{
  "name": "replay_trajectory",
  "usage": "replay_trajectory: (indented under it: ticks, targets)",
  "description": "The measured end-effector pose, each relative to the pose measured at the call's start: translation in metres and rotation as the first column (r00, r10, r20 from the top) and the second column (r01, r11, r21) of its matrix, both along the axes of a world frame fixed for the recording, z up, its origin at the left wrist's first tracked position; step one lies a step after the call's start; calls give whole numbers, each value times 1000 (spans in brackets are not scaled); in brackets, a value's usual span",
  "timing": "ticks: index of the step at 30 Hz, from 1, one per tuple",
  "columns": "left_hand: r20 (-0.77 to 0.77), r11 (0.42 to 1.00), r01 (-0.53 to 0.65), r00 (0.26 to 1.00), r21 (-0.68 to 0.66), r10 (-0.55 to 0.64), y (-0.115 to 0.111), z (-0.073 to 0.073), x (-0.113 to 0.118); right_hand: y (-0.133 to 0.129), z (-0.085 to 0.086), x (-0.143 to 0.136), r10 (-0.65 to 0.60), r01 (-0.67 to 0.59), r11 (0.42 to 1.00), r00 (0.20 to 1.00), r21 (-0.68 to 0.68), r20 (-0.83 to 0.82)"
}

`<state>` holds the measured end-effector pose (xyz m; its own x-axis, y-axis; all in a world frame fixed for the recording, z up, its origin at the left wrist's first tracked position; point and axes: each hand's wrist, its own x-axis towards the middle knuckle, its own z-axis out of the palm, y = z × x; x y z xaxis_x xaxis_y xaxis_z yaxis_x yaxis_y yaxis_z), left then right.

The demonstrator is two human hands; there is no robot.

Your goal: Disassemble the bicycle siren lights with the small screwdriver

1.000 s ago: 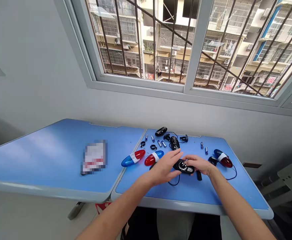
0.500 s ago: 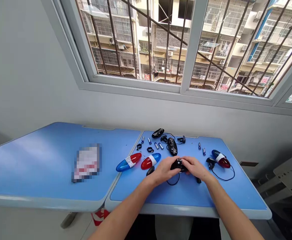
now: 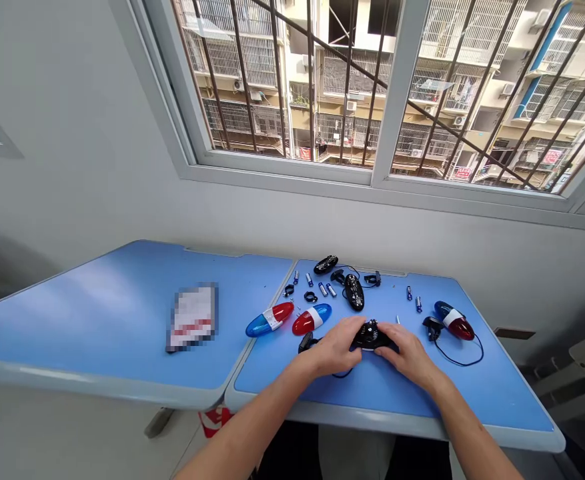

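Between my hands, near the front of the blue table, is a black oval housing (image 3: pixel 371 335). My left hand (image 3: pixel 338 347) grips its left end and my right hand (image 3: pixel 406 352) its right end, fingers and thumbs closed on it. A black clip part (image 3: pixel 306 343) lies just left of my left hand, and a bit of black cable shows below that hand. Left of it are a red and blue light cover (image 3: pixel 312 319) and another such cover (image 3: pixel 270 319). Behind my hands lies a second black housing (image 3: pixel 354 292).
A third black housing (image 3: pixel 326 264), black ring clamps (image 3: pixel 311 297) and several batteries (image 3: pixel 331 290) are at the back. At the right lies an assembled light (image 3: pixel 454 321) with cable and mount. A blurred packet (image 3: pixel 193 317) is on the left table.
The view has shifted, so the table appears further right. The black housing is tilted differently in my hands, and my right-hand fingers have moved around its right end.
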<state>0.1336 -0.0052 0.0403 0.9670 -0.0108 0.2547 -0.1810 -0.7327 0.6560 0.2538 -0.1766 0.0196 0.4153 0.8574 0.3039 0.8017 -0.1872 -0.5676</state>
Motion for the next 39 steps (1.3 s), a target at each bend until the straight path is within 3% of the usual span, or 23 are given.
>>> replay_trajectory:
  ticks: [7, 11, 16, 26, 32, 36, 39]
  targets:
    - [-160, 963, -37, 984, 268, 83, -4, 15, -12, -8, -13, 10, 51, -55, 993, 998, 103, 40]
    - [-119, 938, -69, 986, 341, 116, -9, -1, 0, -11, -28, 20, 69, -77, 987, 996, 138, 64]
    - [-25, 980, 32, 999, 198, -27, -5, -27, 10, -11, -37, 25, 90, -100, 983, 994, 154, 68]
    - [169, 999, 49, 985, -21, -45, 0, -20, 18, -7, -21, 6, 71, -110, 966, 983, 236, 166]
    - [228, 992, -80, 969, -97, 100, 4, -25, 16, -5, -15, 1, -99, -10, 936, 951, 351, 292]
    - [247, 988, -146, 957, -54, 154, 8, -28, 11, -12, -17, 6, -380, 239, 884, 869, 402, 317]
    - [273, 978, -205, 940, -22, 203, 9, -28, 7, -18, -28, 8, -504, 407, 857, 787, 315, 355]
